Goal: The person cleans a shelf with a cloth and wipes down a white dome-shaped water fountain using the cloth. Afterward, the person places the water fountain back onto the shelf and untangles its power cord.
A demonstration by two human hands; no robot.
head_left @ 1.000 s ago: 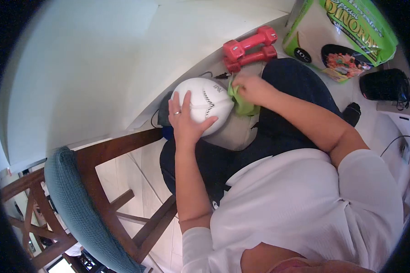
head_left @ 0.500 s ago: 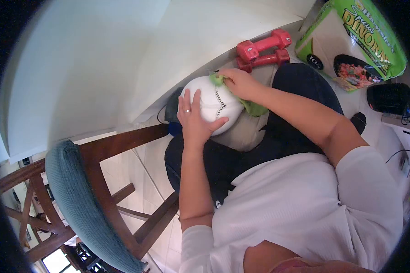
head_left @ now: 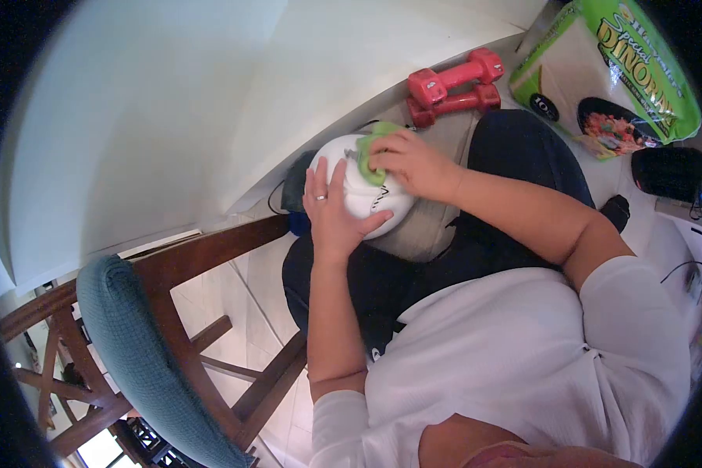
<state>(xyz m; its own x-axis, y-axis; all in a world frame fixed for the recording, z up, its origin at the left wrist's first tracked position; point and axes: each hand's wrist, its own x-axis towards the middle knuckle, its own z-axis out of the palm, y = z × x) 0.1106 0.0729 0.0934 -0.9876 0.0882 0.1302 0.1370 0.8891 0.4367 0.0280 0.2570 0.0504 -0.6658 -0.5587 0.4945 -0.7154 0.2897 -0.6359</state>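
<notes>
A white, smooth, rounded object with black zigzag markings sits in front of my crossed legs; its exact kind is unclear. My left hand, a ring on one finger, lies over its left side with fingers spread and thumb apart. On the upper right of the dome, my right hand presses a bunched green cloth against the surface. The fingers of that hand are curled on the cloth, which covers part of the black markings.
Two red dumbbells lie against the white wall. A green rice bag stands at upper right, near a black device. To the left is a wooden chair with a teal padded part.
My right hand has moved the green cloth left and down across the top of the white object, spreading it over the markings. My left hand stays in place.
</notes>
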